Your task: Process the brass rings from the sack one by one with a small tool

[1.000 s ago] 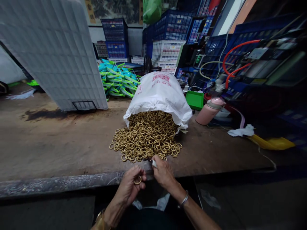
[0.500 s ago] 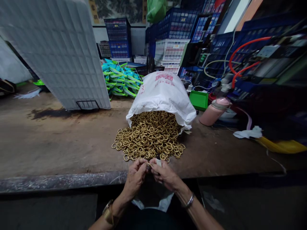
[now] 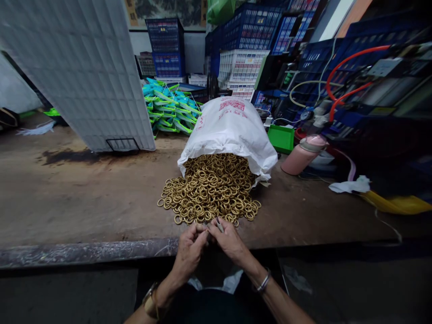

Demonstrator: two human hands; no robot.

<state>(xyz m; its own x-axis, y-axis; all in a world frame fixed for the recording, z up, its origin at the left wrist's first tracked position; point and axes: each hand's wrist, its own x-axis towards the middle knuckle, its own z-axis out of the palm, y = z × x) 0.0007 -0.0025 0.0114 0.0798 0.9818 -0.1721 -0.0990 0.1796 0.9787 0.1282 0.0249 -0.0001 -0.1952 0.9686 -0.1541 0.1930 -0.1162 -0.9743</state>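
Observation:
My left hand (image 3: 191,248) and my right hand (image 3: 230,238) meet fingertip to fingertip at the table's front edge, just in front of a heap of gold-coloured rings (image 3: 209,193). The left thumb and forefinger are pinched; whatever is between them is too small and covered to name. A small flat pale tool with a dark tip (image 3: 219,225) sticks up from my closed right hand. Behind the fingers, the rings spill from the mouth of a white woven sack (image 3: 229,128) lying on its side.
A tall pale ribbed panel (image 3: 111,90) stands on the wooden table (image 3: 84,198) at left. Green and blue plastic pieces (image 3: 172,108) are piled behind. To the right are a pink bottle (image 3: 303,155), a green tray (image 3: 281,138) and red hoses (image 3: 332,81). Stacked crates (image 3: 245,65) fill the back.
The pale tool in my right hand has tilted, and its dark tip now shows. A gold-coloured sliver seen between the fingertips is now hidden. Both hands stay together in nearly the same place.

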